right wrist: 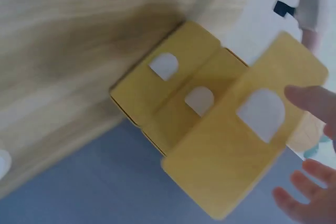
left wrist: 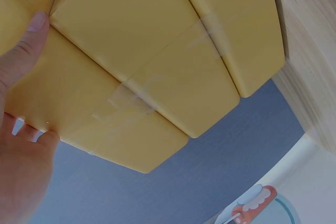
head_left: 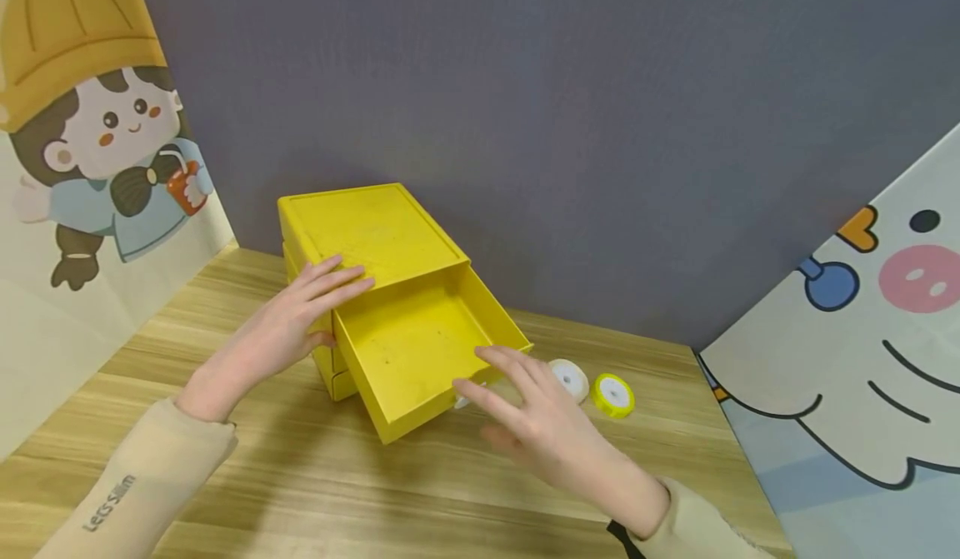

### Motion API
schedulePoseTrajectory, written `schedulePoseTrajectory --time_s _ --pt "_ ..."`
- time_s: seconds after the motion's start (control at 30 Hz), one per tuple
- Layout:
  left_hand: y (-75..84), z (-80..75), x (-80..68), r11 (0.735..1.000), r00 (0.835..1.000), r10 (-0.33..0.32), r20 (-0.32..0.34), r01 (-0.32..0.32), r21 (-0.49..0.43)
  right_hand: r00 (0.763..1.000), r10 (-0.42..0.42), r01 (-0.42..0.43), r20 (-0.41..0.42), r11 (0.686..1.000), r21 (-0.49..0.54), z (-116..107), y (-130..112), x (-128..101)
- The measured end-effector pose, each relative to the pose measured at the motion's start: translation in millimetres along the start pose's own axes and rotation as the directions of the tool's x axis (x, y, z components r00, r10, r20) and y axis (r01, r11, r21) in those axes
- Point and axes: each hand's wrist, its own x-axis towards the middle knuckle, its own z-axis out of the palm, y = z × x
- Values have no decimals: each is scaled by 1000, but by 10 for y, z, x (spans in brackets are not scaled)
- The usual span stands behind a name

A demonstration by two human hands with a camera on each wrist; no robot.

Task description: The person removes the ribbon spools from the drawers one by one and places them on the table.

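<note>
White ribbon spool (head_left: 570, 378), yellow ribbon spool (head_left: 612, 395) on wooden table (head_left: 300, 476).

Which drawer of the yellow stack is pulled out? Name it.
The top drawer: it juts out, open and empty, by the right hand. The lower drawers sit closed.

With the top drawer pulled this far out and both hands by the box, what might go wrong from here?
The top drawer overhangs far past the yellow drawer box; it may slide out or tip the stack, since the left hand only rests flat on the box. The right hand, open beside the drawer front, has no grip on it and could knock the white ribbon roll or yellow ribbon roll nearby.
</note>
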Motion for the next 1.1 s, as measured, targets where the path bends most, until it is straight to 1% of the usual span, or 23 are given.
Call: schedulePoseTrajectory --time_s 0.13,0.23,0.47,0.63,0.7,0.93,1.0,1.1 --pt "2 3 0 1000 1000 -4 2 4 4 994 -80 76 -71 995 -57 139 -54 -90" --pt "7 9 5 1000 1000 -7 6 7 8 986 -121 112 -115 990 -85 239 -73 -150" --pt "26 24 23 1000 1000 -17 13 17 13 972 -154 135 -179 985 -111 386 -80 -220" --pt "43 23 35 1000 1000 -21 15 21 9 950 -193 166 -245 978 -127 449 -45 -209" --pt "45 23 37 1000 1000 -22 16 22 5 943 -210 177 -257 974 -144 478 -31 -198" --pt "41 29 47 1000 1000 -18 16 18 0 934 -236 192 -269 965 -180 581 24 -185" --pt "39 30 46 1000 1000 -13 13 13 -1 926 -263 211 -271 955 -208 605 44 -179" --pt "38 31 35 1000 1000 -11 4 11 -1 909 -322 249 -265 929 -275 636 78 -162"
